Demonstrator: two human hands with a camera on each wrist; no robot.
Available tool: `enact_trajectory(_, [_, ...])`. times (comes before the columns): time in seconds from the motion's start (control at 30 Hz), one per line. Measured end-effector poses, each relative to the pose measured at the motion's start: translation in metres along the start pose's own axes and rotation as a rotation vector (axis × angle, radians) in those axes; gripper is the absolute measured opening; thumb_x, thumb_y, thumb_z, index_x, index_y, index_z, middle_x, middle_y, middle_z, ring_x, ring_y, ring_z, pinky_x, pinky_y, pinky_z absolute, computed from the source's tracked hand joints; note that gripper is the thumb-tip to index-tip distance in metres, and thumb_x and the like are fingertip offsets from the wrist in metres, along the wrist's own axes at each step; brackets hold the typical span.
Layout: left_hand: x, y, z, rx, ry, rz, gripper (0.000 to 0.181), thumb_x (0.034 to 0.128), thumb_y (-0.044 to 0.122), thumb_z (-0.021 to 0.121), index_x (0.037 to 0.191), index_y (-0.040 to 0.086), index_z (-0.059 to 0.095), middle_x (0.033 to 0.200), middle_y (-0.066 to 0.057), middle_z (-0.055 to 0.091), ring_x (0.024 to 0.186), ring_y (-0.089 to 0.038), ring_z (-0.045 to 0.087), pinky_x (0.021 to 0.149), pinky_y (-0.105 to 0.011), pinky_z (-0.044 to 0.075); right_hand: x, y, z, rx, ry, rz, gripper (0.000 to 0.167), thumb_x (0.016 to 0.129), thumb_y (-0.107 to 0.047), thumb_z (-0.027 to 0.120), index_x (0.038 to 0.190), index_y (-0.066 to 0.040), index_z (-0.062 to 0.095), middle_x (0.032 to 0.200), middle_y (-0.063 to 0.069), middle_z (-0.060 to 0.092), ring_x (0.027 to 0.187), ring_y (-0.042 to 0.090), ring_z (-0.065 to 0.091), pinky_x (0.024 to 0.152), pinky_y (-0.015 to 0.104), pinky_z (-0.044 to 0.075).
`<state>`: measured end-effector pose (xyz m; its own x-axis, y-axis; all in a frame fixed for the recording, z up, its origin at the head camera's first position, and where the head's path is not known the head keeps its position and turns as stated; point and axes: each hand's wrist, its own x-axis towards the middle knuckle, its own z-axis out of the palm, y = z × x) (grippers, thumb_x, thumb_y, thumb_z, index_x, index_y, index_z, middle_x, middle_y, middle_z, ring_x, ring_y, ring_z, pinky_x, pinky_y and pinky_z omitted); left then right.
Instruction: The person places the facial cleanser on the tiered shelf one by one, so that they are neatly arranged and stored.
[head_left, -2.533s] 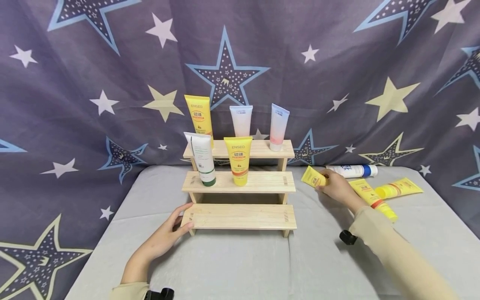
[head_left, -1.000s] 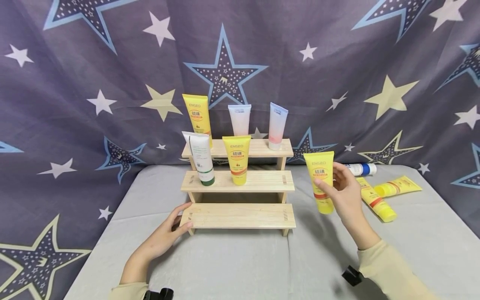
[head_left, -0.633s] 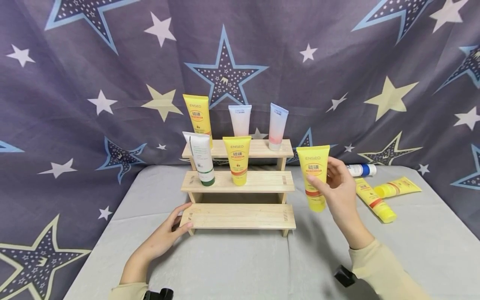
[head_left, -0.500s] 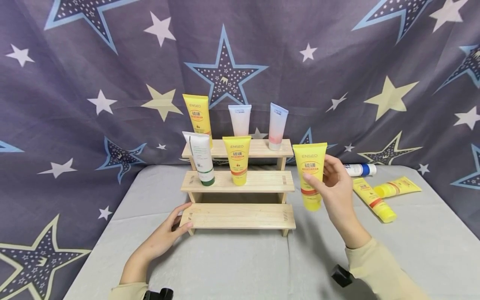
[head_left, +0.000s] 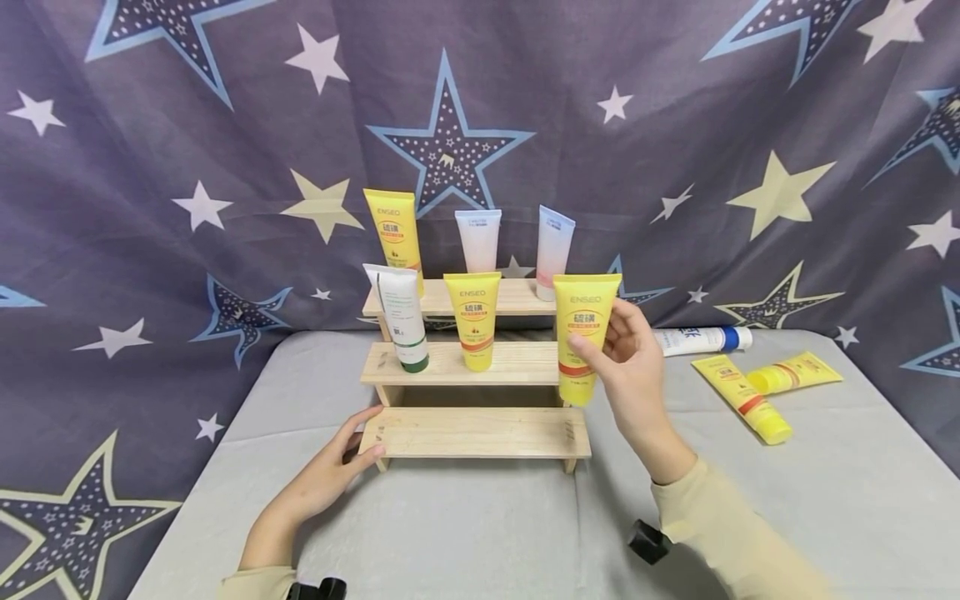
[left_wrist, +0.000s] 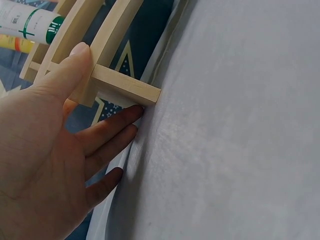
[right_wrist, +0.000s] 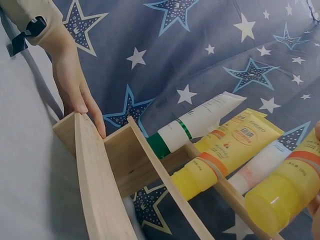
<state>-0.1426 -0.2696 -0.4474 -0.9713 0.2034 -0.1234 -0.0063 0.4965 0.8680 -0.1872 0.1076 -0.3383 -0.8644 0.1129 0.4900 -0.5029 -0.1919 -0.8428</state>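
My right hand (head_left: 628, 367) holds an upright yellow squeeze tube (head_left: 585, 333), thumb across its front. The tube hangs before the right end of a three-step wooden display stand (head_left: 472, 433); its cap is seen large in the right wrist view. My left hand (head_left: 330, 467) grips the left end of the lowest step, thumb at the front and fingers at the side. On the middle step stand a white tube with a green cap (head_left: 401, 317) and a yellow tube (head_left: 474, 321). The top step bears another yellow tube (head_left: 396, 233) and two pale blue-pink tubes (head_left: 555, 250).
To the right, two yellow tubes (head_left: 738, 398) (head_left: 798, 373) and a white tube with a blue cap (head_left: 697, 340) lie on the grey cloth (head_left: 465, 533). A star-patterned curtain (head_left: 247, 150) hangs behind the stand.
My right hand has lifted the yellow tube from among those lying at right, turned it upright and brought it left to the stand. The left hand stays put.
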Motion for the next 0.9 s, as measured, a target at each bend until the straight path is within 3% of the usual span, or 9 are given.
enact_trajectory(0.37, [0.000, 0.000, 0.000, 0.015, 0.005, 0.002, 0.061, 0.1014, 0.038, 0.056, 0.154, 0.028, 0.028, 0.136, -0.022, 0.054, 0.125, -0.032, 0.052, 0.104, -0.057, 0.035, 0.008, 0.015, 0.010, 0.037, 0.007, -0.015, 0.050, 0.082, 0.017, 0.069, 0.122, -0.008, 0.054, 0.113, 0.002, 0.069, 0.101, 0.019, 0.065, 0.087, 0.030, 0.052])
enact_trajectory(0.67, [-0.002, 0.001, 0.000, 0.006, 0.007, 0.005, 0.061, 0.1013, 0.037, 0.057, 0.154, 0.028, 0.028, 0.137, -0.023, 0.053, 0.126, -0.033, 0.052, 0.104, -0.057, 0.035, 0.013, 0.029, 0.015, -0.030, -0.012, -0.012, 0.051, 0.080, 0.018, 0.071, 0.120, -0.006, 0.053, 0.113, -0.001, 0.069, 0.104, 0.019, 0.065, 0.089, 0.030, 0.052])
enact_trajectory(0.9, [-0.001, 0.001, 0.000, 0.012, 0.008, -0.002, 0.062, 0.1014, 0.038, 0.056, 0.155, 0.027, 0.027, 0.139, -0.025, 0.050, 0.127, -0.036, 0.050, 0.105, -0.059, 0.035, 0.019, 0.039, 0.016, -0.098, -0.002, 0.011, 0.053, 0.080, 0.016, 0.072, 0.127, 0.002, 0.050, 0.117, 0.009, 0.066, 0.104, 0.017, 0.065, 0.087, 0.029, 0.052])
